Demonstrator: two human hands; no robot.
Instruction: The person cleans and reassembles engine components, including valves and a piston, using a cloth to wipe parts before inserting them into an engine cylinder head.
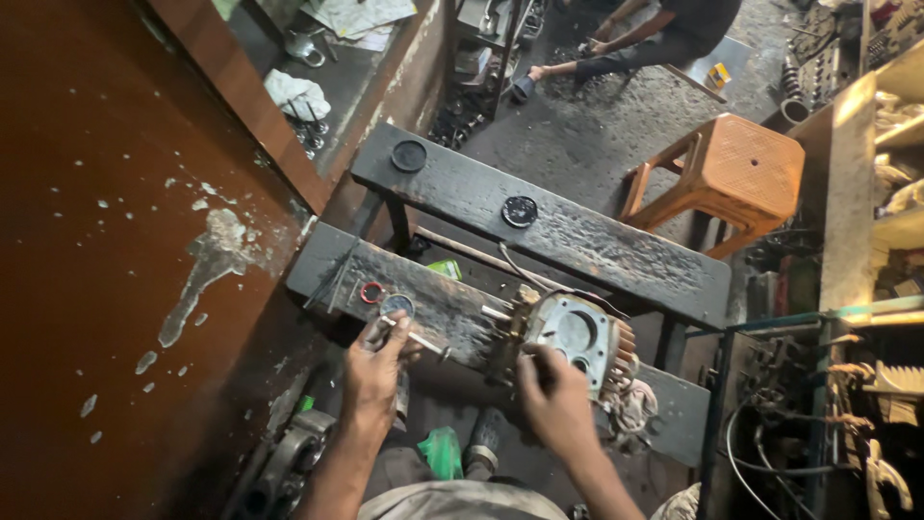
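— Motor point(574, 339) first: where is it sitting, and how far along is the work on it?

— It is lying on its side on the near plank of the blackened wooden bench point(616, 252), end face toward the camera. The copper windings are showing at its right edge and loose wires are trailing off beside it, so I judge it is sitting partly opened; whether it is coming apart or going together, I cannot tell.

— What are the hands doing?

— The right hand point(555, 397) is resting against the motor's near edge, fingers curled onto it. The left hand point(373, 368) is pinching a thin metal rod point(416, 339), tip pointing at the motor but apart from it.

— Anything lying around them?

— A red ring point(372, 292) and a small round part point(397, 305) are lying just beyond the left hand, and two dark round caps point(519, 211) are sitting on the far plank. An orange plastic stool point(731, 171) is standing behind the bench.
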